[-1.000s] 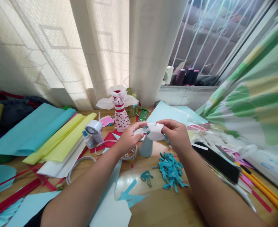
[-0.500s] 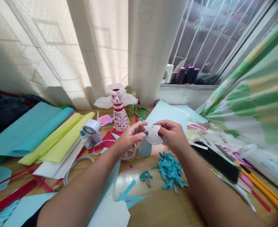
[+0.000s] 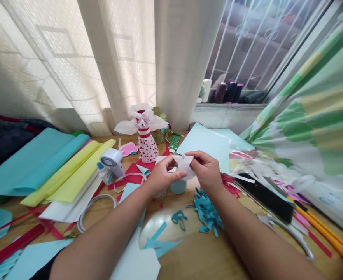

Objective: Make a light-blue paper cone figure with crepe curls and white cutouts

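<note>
The left hand (image 3: 163,177) and the right hand (image 3: 205,169) both hold a small white paper piece (image 3: 184,166) in a narrow pinch of thumb and fingers, each at one side, with a short gap between the hands. This light grip at the edges keeps the soft paper without crease. The paper is just right of the dotted vase (image 3: 147,148), above a blue cup (image 3: 177,187). Teal strips (image 3: 205,212) lie in a loose pile, nearer to the person than the vase.
</note>
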A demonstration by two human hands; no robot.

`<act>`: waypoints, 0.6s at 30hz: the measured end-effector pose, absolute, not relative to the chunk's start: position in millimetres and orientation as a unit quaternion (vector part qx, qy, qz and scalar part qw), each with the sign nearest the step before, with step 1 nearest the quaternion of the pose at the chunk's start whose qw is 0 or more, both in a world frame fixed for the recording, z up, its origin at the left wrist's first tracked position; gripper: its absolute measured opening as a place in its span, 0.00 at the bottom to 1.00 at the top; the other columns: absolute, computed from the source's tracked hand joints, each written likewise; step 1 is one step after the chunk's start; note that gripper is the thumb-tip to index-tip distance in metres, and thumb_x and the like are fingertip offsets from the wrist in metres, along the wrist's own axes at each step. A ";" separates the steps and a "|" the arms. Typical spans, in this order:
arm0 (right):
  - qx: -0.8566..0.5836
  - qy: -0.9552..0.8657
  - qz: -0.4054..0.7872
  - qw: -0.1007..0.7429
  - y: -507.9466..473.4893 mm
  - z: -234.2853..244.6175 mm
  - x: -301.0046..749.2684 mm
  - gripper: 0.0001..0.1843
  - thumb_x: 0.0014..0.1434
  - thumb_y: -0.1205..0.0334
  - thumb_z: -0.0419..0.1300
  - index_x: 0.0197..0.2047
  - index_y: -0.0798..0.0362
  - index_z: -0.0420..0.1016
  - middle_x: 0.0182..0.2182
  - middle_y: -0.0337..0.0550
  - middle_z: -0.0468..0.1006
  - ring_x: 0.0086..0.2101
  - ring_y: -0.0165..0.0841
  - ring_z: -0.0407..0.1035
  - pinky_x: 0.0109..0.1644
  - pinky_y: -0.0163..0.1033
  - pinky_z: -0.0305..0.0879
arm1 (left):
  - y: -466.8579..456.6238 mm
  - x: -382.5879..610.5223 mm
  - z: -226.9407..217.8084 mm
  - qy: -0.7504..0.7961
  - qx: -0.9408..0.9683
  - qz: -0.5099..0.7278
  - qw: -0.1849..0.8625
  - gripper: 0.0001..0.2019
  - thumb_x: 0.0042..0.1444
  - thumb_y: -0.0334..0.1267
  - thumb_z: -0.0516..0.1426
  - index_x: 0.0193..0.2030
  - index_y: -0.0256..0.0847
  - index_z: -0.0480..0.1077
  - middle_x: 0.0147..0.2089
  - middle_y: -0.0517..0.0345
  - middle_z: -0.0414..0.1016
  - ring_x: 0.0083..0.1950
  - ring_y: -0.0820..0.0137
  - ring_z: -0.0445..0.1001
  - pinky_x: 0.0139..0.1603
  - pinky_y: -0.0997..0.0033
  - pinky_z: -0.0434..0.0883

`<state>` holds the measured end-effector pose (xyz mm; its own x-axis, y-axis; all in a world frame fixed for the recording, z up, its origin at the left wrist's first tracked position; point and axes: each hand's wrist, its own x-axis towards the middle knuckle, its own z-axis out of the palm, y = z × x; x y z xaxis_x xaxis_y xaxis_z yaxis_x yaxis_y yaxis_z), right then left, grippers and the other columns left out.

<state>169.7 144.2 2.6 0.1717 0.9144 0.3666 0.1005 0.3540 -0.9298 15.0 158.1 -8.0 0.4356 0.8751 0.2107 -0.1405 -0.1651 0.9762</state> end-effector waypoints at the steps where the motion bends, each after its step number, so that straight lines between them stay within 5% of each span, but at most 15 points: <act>1: -0.458 -0.545 0.339 0.614 144.2 2.5 168.5 0.08 0.50 0.64 0.60 0.34 0.52 0.79 0.25 0.38 0.75 0.26 0.29 0.66 0.27 0.34 0.62 | 157.9 15.7 -8.6 0.295 0.620 0.445 0.574 0.22 0.46 0.43 0.65 0.47 0.38 0.67 0.43 0.54 0.74 0.45 0.66 0.72 0.47 0.66 0.68; 18: -0.449 -0.522 0.346 0.638 146.9 5.2 163.9 0.05 0.46 0.63 0.64 0.30 0.51 0.80 0.23 0.34 0.66 0.25 0.27 0.56 0.28 0.34 0.55 | 159.2 18.2 -10.6 0.289 0.599 0.467 0.583 0.18 0.48 0.39 0.63 0.45 0.37 0.69 0.41 0.54 0.75 0.42 0.66 0.73 0.43 0.69 0.68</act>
